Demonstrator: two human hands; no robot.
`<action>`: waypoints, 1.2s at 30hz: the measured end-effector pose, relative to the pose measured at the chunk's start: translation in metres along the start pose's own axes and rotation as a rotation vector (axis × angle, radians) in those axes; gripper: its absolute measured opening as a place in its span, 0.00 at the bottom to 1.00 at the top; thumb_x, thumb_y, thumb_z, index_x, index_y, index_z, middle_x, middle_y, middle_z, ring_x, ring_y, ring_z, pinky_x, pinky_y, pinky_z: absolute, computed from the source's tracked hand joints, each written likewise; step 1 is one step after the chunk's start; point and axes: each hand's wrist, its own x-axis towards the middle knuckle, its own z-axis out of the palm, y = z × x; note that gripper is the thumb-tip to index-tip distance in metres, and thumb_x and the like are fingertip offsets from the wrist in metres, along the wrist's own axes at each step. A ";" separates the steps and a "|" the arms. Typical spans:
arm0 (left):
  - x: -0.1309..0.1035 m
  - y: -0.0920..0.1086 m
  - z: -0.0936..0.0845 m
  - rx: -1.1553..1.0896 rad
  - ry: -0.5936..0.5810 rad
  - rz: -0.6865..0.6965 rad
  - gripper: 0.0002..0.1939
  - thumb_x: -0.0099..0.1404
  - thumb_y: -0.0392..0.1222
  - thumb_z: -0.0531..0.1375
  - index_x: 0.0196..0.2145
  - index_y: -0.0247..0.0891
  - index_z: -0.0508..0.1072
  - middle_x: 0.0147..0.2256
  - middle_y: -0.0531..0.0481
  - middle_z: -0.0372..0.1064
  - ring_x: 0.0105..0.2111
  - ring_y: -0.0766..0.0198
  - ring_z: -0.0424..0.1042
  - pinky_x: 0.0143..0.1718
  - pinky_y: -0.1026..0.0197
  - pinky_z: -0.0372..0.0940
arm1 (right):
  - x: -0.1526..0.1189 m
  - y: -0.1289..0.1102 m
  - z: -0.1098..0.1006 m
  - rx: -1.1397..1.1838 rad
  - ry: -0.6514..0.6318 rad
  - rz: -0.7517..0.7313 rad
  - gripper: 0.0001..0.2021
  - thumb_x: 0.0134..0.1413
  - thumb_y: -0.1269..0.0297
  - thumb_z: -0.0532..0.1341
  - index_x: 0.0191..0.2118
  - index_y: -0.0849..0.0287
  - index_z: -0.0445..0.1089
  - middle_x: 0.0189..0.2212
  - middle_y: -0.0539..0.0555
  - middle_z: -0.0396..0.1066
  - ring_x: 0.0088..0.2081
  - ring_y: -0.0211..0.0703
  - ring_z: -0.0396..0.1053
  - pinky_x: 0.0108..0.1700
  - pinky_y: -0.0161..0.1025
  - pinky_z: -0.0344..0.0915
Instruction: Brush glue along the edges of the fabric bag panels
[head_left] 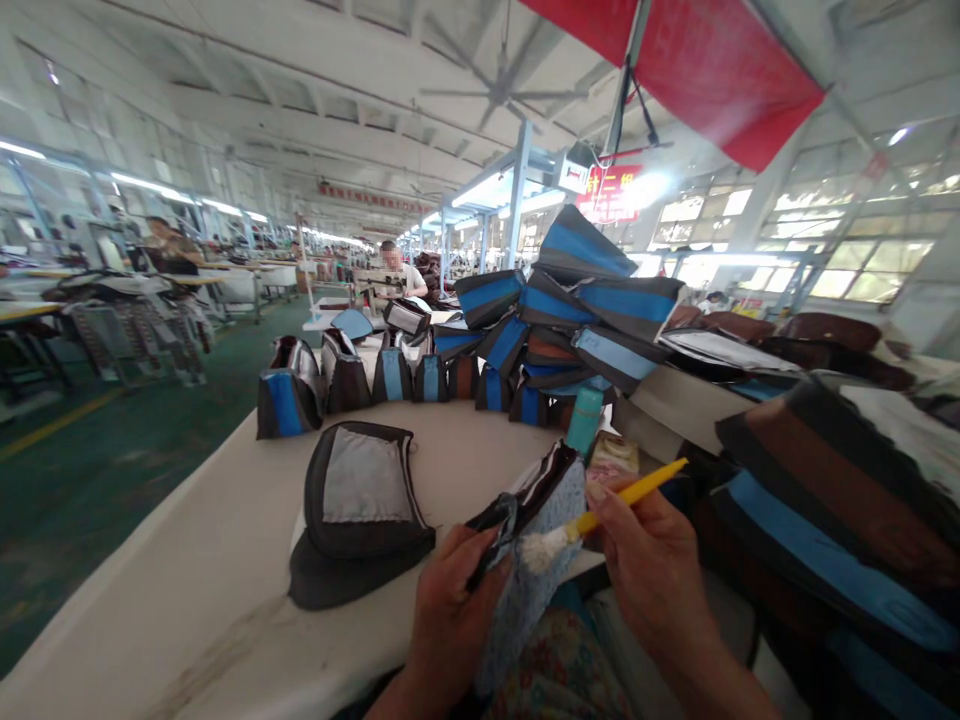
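My left hand (459, 600) is closed on the edge of a sewn bag piece (517, 620), which has a speckled light-blue face and a dark zipper-like edge on top. Pinched in my right hand (652, 560) is a brush with a yellow handle (646, 484). Its white bristles (546, 548) lie against the speckled face, near my left fingers. Left of my hands, a dark grey bag piece (360, 480) with a light grey panel lies on the pale tabletop (247, 570).
Small grey, blue and brown bag pieces (391, 375) stand in a row at the table's back, beside a tall pile (559, 300). A teal bottle (584, 420) is behind my hands. More pieces (840, 530) are heaped at right. People work at machines farther off.
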 end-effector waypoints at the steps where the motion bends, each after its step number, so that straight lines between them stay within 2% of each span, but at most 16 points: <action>1: 0.003 0.004 0.000 -0.007 0.003 -0.009 0.12 0.66 0.41 0.59 0.46 0.43 0.77 0.35 0.50 0.71 0.36 0.63 0.73 0.36 0.65 0.69 | 0.001 -0.004 0.004 -0.046 -0.029 -0.042 0.13 0.53 0.55 0.68 0.32 0.57 0.68 0.19 0.43 0.62 0.18 0.31 0.54 0.19 0.30 0.53; 5: 0.006 0.015 0.003 0.007 0.033 -0.017 0.14 0.64 0.39 0.61 0.48 0.44 0.75 0.36 0.52 0.71 0.36 0.64 0.72 0.36 0.66 0.67 | 0.006 -0.013 0.027 -0.270 -0.074 -0.248 0.11 0.56 0.57 0.65 0.29 0.57 0.67 0.19 0.45 0.63 0.20 0.34 0.58 0.22 0.32 0.58; 8: 0.005 0.019 0.005 0.031 -0.019 -0.015 0.06 0.65 0.39 0.60 0.39 0.41 0.77 0.32 0.53 0.69 0.33 0.66 0.70 0.34 0.68 0.65 | 0.015 -0.010 0.039 -0.379 -0.070 -0.342 0.10 0.57 0.58 0.63 0.29 0.57 0.67 0.20 0.46 0.63 0.22 0.36 0.61 0.23 0.32 0.60; 10: 0.005 0.019 0.003 0.037 -0.023 -0.024 0.05 0.65 0.40 0.60 0.35 0.41 0.76 0.31 0.53 0.68 0.33 0.66 0.70 0.34 0.68 0.65 | 0.024 -0.007 0.042 -0.403 -0.099 -0.375 0.09 0.58 0.58 0.62 0.31 0.57 0.67 0.21 0.46 0.64 0.23 0.36 0.63 0.24 0.33 0.61; 12: 0.007 0.018 -0.001 0.021 -0.021 -0.058 0.06 0.65 0.42 0.60 0.39 0.41 0.76 0.33 0.53 0.68 0.35 0.65 0.70 0.35 0.67 0.64 | 0.031 -0.007 0.040 -0.424 -0.072 -0.422 0.09 0.58 0.58 0.62 0.32 0.58 0.68 0.22 0.47 0.65 0.24 0.37 0.63 0.26 0.33 0.62; 14: 0.009 0.017 -0.006 -0.005 -0.037 -0.109 0.10 0.66 0.44 0.60 0.44 0.43 0.75 0.34 0.53 0.68 0.36 0.65 0.70 0.37 0.67 0.65 | 0.036 -0.010 0.037 -0.420 0.013 -0.448 0.10 0.58 0.57 0.63 0.32 0.58 0.68 0.22 0.47 0.66 0.24 0.36 0.64 0.26 0.33 0.62; 16: 0.011 0.017 -0.010 -0.026 -0.051 -0.144 0.11 0.66 0.45 0.60 0.45 0.43 0.75 0.34 0.53 0.67 0.36 0.65 0.70 0.38 0.67 0.65 | 0.033 -0.015 0.034 -0.340 0.057 -0.401 0.11 0.58 0.56 0.63 0.32 0.57 0.67 0.20 0.45 0.64 0.21 0.35 0.61 0.22 0.32 0.60; 18: 0.012 0.019 -0.010 -0.039 -0.048 -0.171 0.10 0.65 0.45 0.60 0.44 0.43 0.75 0.34 0.53 0.66 0.35 0.65 0.69 0.38 0.67 0.65 | 0.025 -0.018 0.033 -0.217 0.026 -0.336 0.10 0.60 0.57 0.62 0.33 0.56 0.66 0.17 0.43 0.60 0.17 0.34 0.57 0.18 0.30 0.55; 20: 0.012 0.022 -0.009 -0.063 -0.042 -0.194 0.09 0.65 0.45 0.61 0.41 0.42 0.76 0.33 0.53 0.66 0.35 0.64 0.69 0.38 0.67 0.64 | 0.016 -0.016 0.033 -0.187 -0.045 -0.354 0.08 0.62 0.59 0.60 0.33 0.56 0.65 0.17 0.42 0.58 0.17 0.33 0.57 0.18 0.30 0.55; 24: 0.013 0.027 -0.007 -0.119 -0.053 -0.218 0.08 0.66 0.46 0.60 0.39 0.41 0.75 0.35 0.53 0.67 0.38 0.63 0.69 0.40 0.66 0.64 | 0.014 -0.002 0.029 -0.422 -0.175 -0.587 0.05 0.60 0.66 0.60 0.32 0.57 0.67 0.23 0.46 0.65 0.24 0.35 0.65 0.25 0.31 0.62; 26: 0.013 0.028 -0.009 -0.107 -0.059 -0.237 0.09 0.65 0.46 0.60 0.39 0.41 0.75 0.34 0.52 0.67 0.36 0.63 0.68 0.38 0.66 0.64 | 0.019 0.001 0.025 -0.474 -0.128 -0.651 0.04 0.59 0.67 0.61 0.32 0.57 0.68 0.25 0.47 0.67 0.25 0.36 0.66 0.27 0.32 0.64; 29: 0.013 0.030 -0.012 -0.092 -0.046 -0.282 0.11 0.65 0.48 0.60 0.41 0.41 0.75 0.33 0.53 0.66 0.35 0.63 0.68 0.37 0.65 0.64 | 0.017 -0.003 0.020 -0.354 -0.026 -0.603 0.02 0.60 0.67 0.61 0.35 0.55 0.68 0.26 0.47 0.66 0.26 0.36 0.66 0.28 0.33 0.65; 30: 0.013 0.031 -0.013 -0.105 -0.041 -0.293 0.11 0.65 0.48 0.60 0.40 0.41 0.75 0.33 0.53 0.66 0.35 0.63 0.68 0.37 0.65 0.64 | 0.014 -0.005 0.019 -0.292 -0.038 -0.589 0.02 0.61 0.68 0.60 0.36 0.55 0.68 0.26 0.47 0.66 0.27 0.37 0.67 0.29 0.34 0.66; 32: 0.014 0.033 -0.013 -0.141 -0.037 -0.298 0.10 0.65 0.49 0.60 0.38 0.41 0.75 0.33 0.53 0.66 0.34 0.63 0.68 0.37 0.65 0.64 | 0.007 -0.007 0.019 -0.223 -0.156 -0.624 0.04 0.61 0.71 0.59 0.38 0.54 0.67 0.29 0.48 0.67 0.33 0.40 0.70 0.35 0.38 0.69; 34: 0.015 0.035 -0.012 -0.169 -0.027 -0.292 0.10 0.65 0.49 0.60 0.34 0.40 0.74 0.32 0.53 0.66 0.34 0.63 0.68 0.37 0.65 0.64 | 0.002 -0.006 0.020 -0.253 -0.319 -0.708 0.07 0.60 0.73 0.58 0.41 0.53 0.66 0.31 0.49 0.68 0.37 0.43 0.71 0.40 0.42 0.70; 36: 0.015 0.037 -0.012 -0.167 -0.004 -0.294 0.10 0.65 0.49 0.60 0.33 0.40 0.73 0.30 0.54 0.65 0.34 0.64 0.67 0.36 0.66 0.64 | 0.001 -0.004 0.020 -0.355 -0.413 -0.800 0.10 0.59 0.75 0.58 0.43 0.53 0.65 0.32 0.51 0.69 0.39 0.45 0.71 0.41 0.44 0.71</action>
